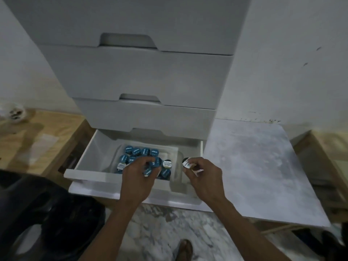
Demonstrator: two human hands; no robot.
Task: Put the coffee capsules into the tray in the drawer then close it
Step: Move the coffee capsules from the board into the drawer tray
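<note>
The bottom drawer (pixel 88 153) of a white cabinet stands pulled out. Inside it lies a clear tray (pixel 175 153) holding several blue-lidded coffee capsules (pixel 139 151) and a white-lidded capsule (pixel 167 164). My left hand (pixel 139 172) hovers over the tray's front part, fingers curled around a blue capsule (pixel 147 171). My right hand (pixel 201 172) is to the right of the tray, over the drawer's right end, gripping white-lidded capsules (pixel 187 163). Part of the tray is hidden under my left hand.
Three shut drawers (pixel 143 78) stack above the open one. A white board (pixel 259 166) lies to the right. A wooden surface (pixel 37 140) is on the left, a black chair (pixel 43 213) at lower left. My foot (pixel 185 249) rests on the marble floor.
</note>
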